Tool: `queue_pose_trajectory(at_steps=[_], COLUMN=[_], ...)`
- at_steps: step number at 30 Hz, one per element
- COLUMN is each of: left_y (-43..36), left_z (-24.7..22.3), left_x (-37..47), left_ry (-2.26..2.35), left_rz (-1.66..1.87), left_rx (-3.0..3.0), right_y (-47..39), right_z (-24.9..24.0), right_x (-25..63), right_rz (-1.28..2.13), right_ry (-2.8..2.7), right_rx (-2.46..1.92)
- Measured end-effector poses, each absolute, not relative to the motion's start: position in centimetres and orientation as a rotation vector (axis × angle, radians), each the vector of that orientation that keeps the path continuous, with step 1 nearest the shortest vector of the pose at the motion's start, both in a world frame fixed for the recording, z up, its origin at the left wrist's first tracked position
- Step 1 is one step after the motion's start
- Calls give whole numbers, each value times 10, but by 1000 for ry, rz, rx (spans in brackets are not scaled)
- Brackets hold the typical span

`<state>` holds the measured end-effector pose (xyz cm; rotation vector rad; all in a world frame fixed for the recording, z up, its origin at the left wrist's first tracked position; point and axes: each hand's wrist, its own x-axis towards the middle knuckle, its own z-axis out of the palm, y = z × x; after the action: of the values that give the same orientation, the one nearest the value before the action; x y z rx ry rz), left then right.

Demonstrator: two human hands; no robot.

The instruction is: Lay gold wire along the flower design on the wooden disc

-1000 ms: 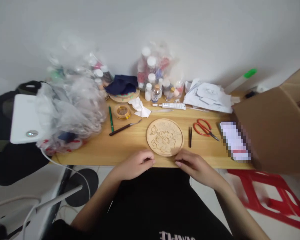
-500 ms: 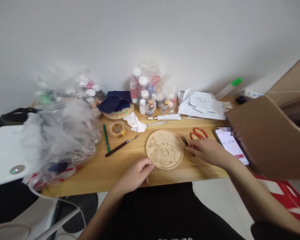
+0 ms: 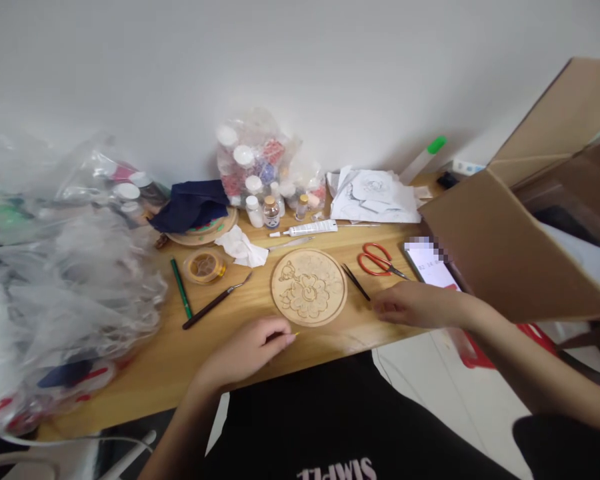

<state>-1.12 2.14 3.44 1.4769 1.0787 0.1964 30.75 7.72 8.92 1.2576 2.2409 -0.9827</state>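
Pale wall [image 3: 300, 60] behind a wooden table [image 3: 145, 373]; the left hand [image 3: 253, 350] pinches a yellow strand [image 3: 296, 334], the round carved board [image 3: 309, 287] just beyond. Tweezers [image 3: 356, 282] lie left of the nearer, curled right hand [image 3: 410, 305], slanting toward it; whether it grips anything, I cannot tell.

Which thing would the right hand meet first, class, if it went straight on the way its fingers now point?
Probably the near end of the black tweezers, with the carved wooden disc beyond. The right hand's height is unclear, so it might pass above both.
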Motion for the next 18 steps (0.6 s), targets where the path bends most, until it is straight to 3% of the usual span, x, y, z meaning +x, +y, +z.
queue_pose_trajectory(at_steps=[9, 18], left_y=[14, -13], left_z=[37, 31], left_x=[5, -26], left_ry=[1035, 863], left_rz=[265, 724], left_rx=[1458, 1153], right_y=[147, 194], right_z=[85, 64], right_x=[251, 186], right_rz=[-405, -215], right_ry=[2624, 2556], right_rx=[1590, 1362])
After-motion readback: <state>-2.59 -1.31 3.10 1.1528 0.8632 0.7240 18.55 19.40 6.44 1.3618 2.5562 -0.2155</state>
